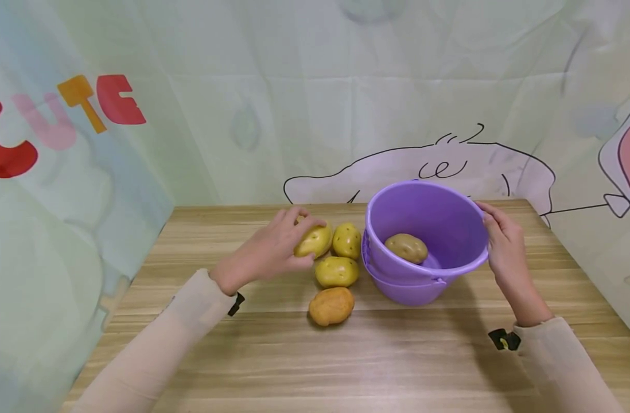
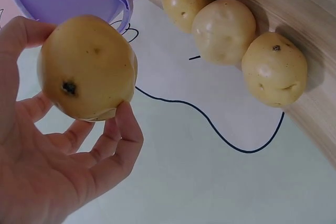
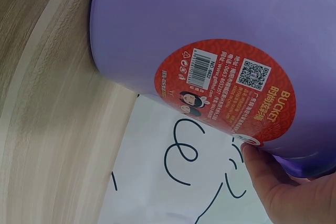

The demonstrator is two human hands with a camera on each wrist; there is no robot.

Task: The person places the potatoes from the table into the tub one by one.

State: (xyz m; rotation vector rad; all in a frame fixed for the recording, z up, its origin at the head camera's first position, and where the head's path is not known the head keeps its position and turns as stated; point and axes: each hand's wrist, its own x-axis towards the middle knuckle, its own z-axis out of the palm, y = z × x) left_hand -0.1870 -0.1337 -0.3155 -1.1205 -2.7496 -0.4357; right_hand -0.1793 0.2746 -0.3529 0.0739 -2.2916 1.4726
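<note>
My left hand grips a yellow potato between thumb and fingertips, to the left of the bucket; a dark spot marks its skin in the left wrist view. With my right hand I hold the rim of a purple bucket at its right side, thumb on the outside. One brownish potato lies inside the bucket. Beside the bucket on the table are a yellow potato, another yellow potato and a browner potato nearest me.
The wooden table ends against a pale printed curtain behind and at both sides. A purple handle hangs down around the bucket's front. A red label is stuck on the bucket's outer wall.
</note>
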